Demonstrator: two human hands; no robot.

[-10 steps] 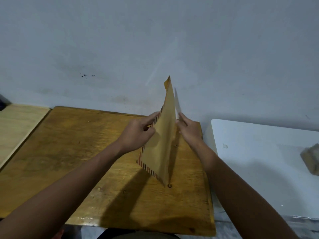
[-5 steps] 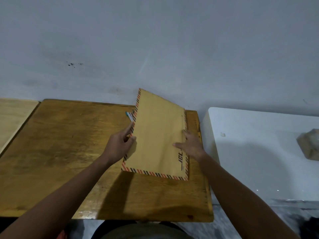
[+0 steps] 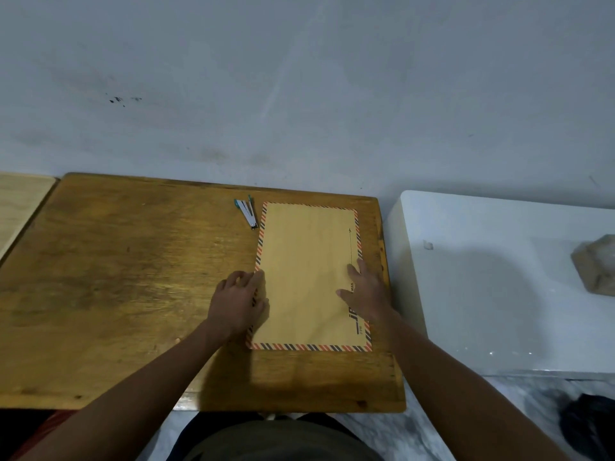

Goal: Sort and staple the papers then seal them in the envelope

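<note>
Your brown paper envelope with the red-and-blue striped border (image 3: pixel 307 277) lies flat on the right part of the worn wooden table (image 3: pixel 133 294); its contents cannot be seen. Its long axis runs away from you, toward the wall. Your left hand (image 3: pixel 239 302) rests on its left edge, fingers loosely bent. Your right hand (image 3: pixel 366 294) presses flat, fingers spread, on its right edge. The small teal-and-silver stapler (image 3: pixel 247 212) lies just beside the far left corner.

Left hand (image 3: pixel 238 301): bare, no ring, no watch.
Right hand (image 3: pixel 366 296): bare, no ring, no wristband.
Forearms: both uncovered to the frame's lower edge; no sleeve shows.
Clothing: dark grey-olive garment at bottom centre, black fabric beside it.
</note>
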